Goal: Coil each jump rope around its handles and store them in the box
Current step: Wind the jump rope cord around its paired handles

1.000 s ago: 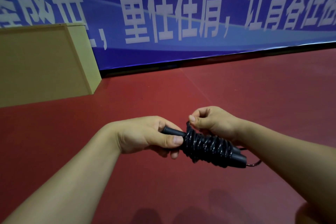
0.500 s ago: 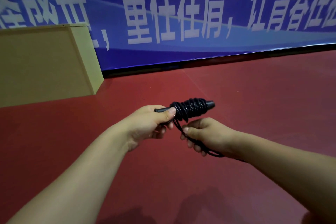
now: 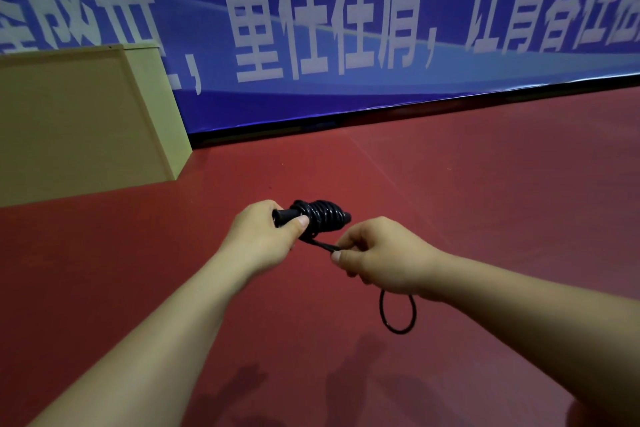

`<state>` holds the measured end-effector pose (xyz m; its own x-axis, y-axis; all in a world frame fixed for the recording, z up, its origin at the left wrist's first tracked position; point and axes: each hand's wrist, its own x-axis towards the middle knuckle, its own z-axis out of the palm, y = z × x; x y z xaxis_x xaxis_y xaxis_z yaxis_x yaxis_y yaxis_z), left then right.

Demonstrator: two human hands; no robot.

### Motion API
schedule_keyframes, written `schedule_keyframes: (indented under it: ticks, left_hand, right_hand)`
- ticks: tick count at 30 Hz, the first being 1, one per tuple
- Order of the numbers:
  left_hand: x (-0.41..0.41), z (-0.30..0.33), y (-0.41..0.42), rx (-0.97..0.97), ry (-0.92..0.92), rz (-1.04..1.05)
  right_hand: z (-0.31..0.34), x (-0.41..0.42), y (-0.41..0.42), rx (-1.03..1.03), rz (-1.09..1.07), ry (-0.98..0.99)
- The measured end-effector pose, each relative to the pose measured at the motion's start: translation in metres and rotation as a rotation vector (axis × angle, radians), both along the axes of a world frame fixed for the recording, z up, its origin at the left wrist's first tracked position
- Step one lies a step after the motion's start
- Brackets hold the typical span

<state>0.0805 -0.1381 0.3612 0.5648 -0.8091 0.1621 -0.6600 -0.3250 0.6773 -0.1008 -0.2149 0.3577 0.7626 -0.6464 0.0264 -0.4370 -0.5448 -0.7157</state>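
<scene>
Red floor, blue banner beyond the hands. Left hand (image 3: 263, 236) grips handles (image 3: 285, 215) under coiled jump rope (image 3: 322, 215); right hand (image 3: 377, 255) pinches its limp tail beside. Cord likely light, slick: grasp handles.
</scene>
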Motion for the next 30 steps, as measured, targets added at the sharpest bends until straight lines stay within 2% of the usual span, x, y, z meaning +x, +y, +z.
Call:
schedule_keyframes:
  ticks: [4,7,18,25,30]
  left_hand:
    - [-0.002,0.000,0.001,0.079,-0.090,0.047]
    - [0.000,0.000,0.002,0.097,-0.037,0.020]
    - [0.003,0.014,0.012,0.265,0.083,-0.335]
    - [-0.004,0.028,0.018,0.256,0.206,-0.499]
    - [-0.004,0.031,0.021,0.211,0.384,-0.527]
  right_hand:
    - [0.003,0.000,0.003,-0.153,-0.035,0.021]
    - [0.005,-0.001,0.002,-0.206,-0.101,-0.023]
    - [0.003,0.000,-0.005,-0.236,-0.127,-0.156]
    - [0.002,0.003,-0.007,0.111,-0.134,-0.267]
    - [0.005,0.001,-0.006,0.495,-0.093,-0.280]
